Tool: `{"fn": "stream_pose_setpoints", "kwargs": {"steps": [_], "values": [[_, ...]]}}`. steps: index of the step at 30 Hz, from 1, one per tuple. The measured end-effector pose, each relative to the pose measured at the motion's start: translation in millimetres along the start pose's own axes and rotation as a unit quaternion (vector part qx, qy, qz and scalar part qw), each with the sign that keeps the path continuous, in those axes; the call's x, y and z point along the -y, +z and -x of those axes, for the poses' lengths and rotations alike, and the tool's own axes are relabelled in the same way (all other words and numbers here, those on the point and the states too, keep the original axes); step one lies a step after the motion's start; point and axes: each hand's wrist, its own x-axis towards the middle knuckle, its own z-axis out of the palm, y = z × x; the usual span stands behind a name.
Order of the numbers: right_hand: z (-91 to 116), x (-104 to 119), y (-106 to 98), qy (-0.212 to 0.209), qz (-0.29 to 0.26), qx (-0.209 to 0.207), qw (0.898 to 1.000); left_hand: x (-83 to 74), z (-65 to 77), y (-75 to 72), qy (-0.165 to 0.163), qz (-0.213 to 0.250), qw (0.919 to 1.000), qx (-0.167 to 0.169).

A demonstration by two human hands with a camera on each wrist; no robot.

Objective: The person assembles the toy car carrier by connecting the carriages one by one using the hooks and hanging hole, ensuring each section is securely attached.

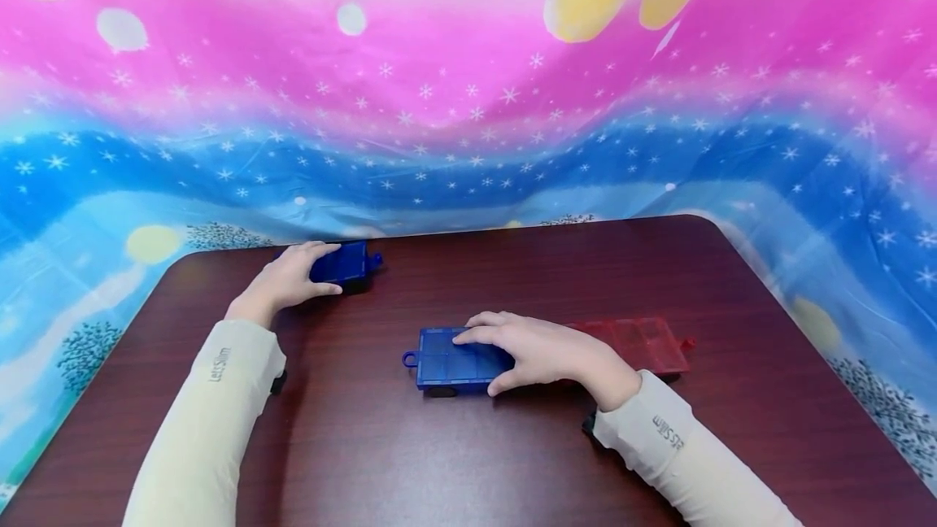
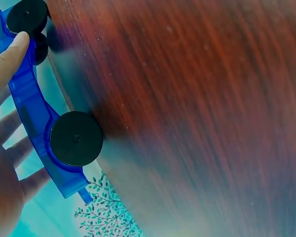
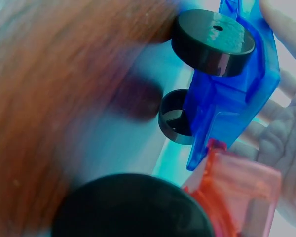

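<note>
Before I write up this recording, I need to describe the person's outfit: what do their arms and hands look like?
The left sleeve and right sleeve are pale cream and reach the wrists, with small grey lettering near the end of each. A small black object shows beside each wrist. The left hand and right hand wear no gloves or visible rings.

My far blue car (image 1: 346, 263) and near blue car (image 1: 455, 354) look like smooth, glossy plastic; the red car (image 1: 647, 343) is see-through plastic. The black wheels (image 3: 209, 47) have a smooth sheen. My table (image 1: 439, 454) looks like polished, grained wood; my sleeves (image 1: 189, 429) and the curtain (image 1: 439, 96) are cloth.
</note>
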Motion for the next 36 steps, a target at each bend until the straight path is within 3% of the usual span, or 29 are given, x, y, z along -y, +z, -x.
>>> {"fn": "stream_pose_setpoints", "kwargs": {"steps": [13, 29, 36], "values": [[0.4, -0.6, 2.6, -0.002, -0.001, -0.005, 1.000, 1.0, 11.5, -1.5, 0.035, -0.013, 0.9991, -0.019], [2.5, -1.7, 2.1, -0.012, -0.004, -0.014, 1.000, -16.0, 43.1, -16.7, 0.070, -0.044, 0.9951, -0.054], [5.0, -0.5, -0.6, -0.013, -0.009, -0.017, 1.000, -24.9, 58.6, -20.3, 0.068, -0.053, 0.9952, -0.046]]}}
